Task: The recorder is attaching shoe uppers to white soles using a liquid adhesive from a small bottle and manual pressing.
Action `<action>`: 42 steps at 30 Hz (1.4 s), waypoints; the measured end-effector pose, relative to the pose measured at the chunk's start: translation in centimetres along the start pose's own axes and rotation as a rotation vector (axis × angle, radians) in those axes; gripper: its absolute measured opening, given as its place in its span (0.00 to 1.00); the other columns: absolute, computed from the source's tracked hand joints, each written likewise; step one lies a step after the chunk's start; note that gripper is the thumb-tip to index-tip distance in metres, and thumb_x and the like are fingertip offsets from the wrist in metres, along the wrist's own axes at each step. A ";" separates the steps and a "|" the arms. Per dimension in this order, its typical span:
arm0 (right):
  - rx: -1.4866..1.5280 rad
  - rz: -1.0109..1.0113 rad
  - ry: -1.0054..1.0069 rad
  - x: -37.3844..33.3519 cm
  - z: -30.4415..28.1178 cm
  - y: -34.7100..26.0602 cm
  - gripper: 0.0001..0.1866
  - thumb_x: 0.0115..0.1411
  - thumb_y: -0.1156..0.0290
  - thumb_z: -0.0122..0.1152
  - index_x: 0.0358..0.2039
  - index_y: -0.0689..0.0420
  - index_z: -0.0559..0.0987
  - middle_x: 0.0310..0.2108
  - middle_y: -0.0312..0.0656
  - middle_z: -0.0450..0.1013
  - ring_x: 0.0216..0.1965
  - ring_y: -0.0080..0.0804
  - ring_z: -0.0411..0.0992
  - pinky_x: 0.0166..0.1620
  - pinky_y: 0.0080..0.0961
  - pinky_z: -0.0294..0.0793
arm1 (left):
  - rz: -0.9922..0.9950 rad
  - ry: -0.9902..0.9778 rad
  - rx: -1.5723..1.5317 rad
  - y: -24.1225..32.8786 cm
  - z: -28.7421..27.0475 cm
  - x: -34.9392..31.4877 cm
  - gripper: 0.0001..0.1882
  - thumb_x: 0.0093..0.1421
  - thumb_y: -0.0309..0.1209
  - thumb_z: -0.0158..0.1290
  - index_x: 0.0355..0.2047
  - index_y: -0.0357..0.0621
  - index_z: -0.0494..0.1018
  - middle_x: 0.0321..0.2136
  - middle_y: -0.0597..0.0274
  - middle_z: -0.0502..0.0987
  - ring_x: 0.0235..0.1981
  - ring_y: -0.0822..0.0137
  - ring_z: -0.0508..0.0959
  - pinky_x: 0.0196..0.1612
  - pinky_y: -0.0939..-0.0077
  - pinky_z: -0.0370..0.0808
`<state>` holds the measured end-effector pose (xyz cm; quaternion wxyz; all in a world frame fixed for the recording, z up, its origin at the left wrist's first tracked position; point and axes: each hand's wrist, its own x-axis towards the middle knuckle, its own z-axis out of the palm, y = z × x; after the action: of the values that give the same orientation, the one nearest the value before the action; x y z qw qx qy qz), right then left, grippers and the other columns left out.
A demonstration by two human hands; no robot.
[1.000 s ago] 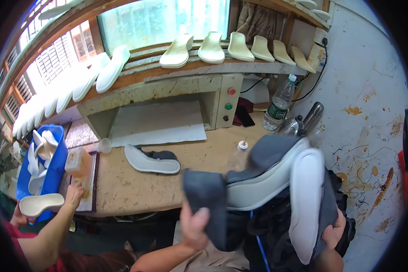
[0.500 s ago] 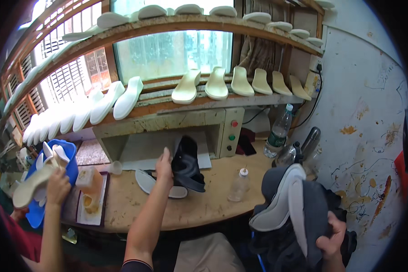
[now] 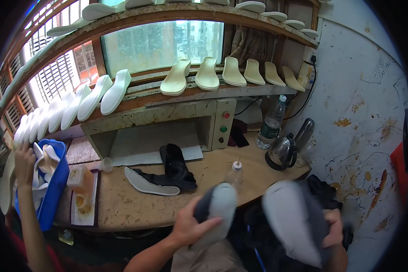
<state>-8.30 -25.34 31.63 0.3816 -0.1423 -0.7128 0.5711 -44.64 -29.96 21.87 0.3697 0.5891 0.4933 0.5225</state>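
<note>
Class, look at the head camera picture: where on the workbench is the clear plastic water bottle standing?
The water bottle stands upright at the bench's right rear, just left of the metal kettle and right of the control panel with coloured buttons.

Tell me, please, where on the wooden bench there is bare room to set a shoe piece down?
The bench top lies bare in front of the white sole, between the glue tray and the small squeeze bottle. A smaller bare strip runs between that bottle and the metal kettle. It is crowded around the black shoe upper and the water bottle.
</note>
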 end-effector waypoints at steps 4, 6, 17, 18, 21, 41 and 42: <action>-0.091 0.218 0.466 1.2 -4.2 -2.6 0.22 0.42 0.69 0.68 0.37 0.70 0.79 0.29 0.38 0.79 0.23 0.24 0.68 0.32 0.17 0.67 | -0.377 0.016 -0.080 -5.7 -3.6 -5.1 0.35 0.51 0.35 0.71 0.57 0.33 0.72 0.46 0.52 0.81 0.41 0.62 0.80 0.48 0.72 0.76; -0.535 0.280 0.364 4.7 -5.5 -0.2 0.16 0.47 0.68 0.69 0.31 0.68 0.79 0.24 0.37 0.73 0.24 0.26 0.66 0.31 0.22 0.65 | -0.387 -0.034 -0.100 -6.4 -3.2 -6.8 0.35 0.52 0.36 0.71 0.57 0.33 0.71 0.47 0.52 0.81 0.41 0.63 0.80 0.49 0.72 0.76; -1.605 -0.273 0.112 19.5 -3.1 16.4 0.19 0.49 0.64 0.74 0.37 0.62 0.80 0.37 0.44 0.77 0.40 0.42 0.74 0.43 0.34 0.74 | -0.541 -0.426 0.626 -13.5 -4.3 -16.9 0.46 0.54 0.55 0.66 0.66 0.44 0.65 0.49 0.48 0.79 0.45 0.51 0.81 0.49 0.66 0.76; -1.527 -0.263 0.117 21.8 -1.3 15.8 0.19 0.49 0.66 0.73 0.40 0.61 0.80 0.42 0.44 0.76 0.44 0.43 0.73 0.46 0.34 0.74 | -0.540 -0.414 0.618 -13.2 -5.6 -17.0 0.46 0.54 0.55 0.66 0.66 0.44 0.65 0.49 0.48 0.79 0.45 0.51 0.81 0.49 0.66 0.76; -1.401 -0.383 0.056 30.4 7.2 14.0 0.20 0.49 0.70 0.72 0.42 0.60 0.80 0.46 0.43 0.76 0.47 0.44 0.73 0.49 0.33 0.74 | -0.705 -0.285 0.571 -11.9 -9.5 -18.1 0.49 0.53 0.55 0.66 0.69 0.47 0.60 0.50 0.48 0.78 0.45 0.49 0.80 0.49 0.64 0.76; -0.387 -0.483 0.058 32.9 27.8 21.1 0.16 0.71 0.70 0.53 0.53 0.68 0.77 0.50 0.50 0.77 0.49 0.38 0.74 0.53 0.34 0.71 | -0.530 -0.068 0.358 -29.7 -22.5 -35.3 0.55 0.51 0.31 0.60 0.75 0.53 0.42 0.49 0.41 0.72 0.40 0.39 0.78 0.41 0.57 0.78; -0.090 -0.430 -0.123 28.7 25.1 21.5 0.20 0.72 0.71 0.50 0.58 0.70 0.73 0.59 0.55 0.71 0.59 0.48 0.70 0.64 0.46 0.68 | -0.423 0.054 0.375 -31.9 -21.8 -36.4 0.54 0.49 0.28 0.61 0.74 0.50 0.47 0.50 0.44 0.75 0.42 0.43 0.80 0.43 0.59 0.78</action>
<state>-50.26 -18.14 21.28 0.4436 0.0312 -0.7733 0.4520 -71.03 -59.21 -13.67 0.3421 0.5169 0.7029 0.3489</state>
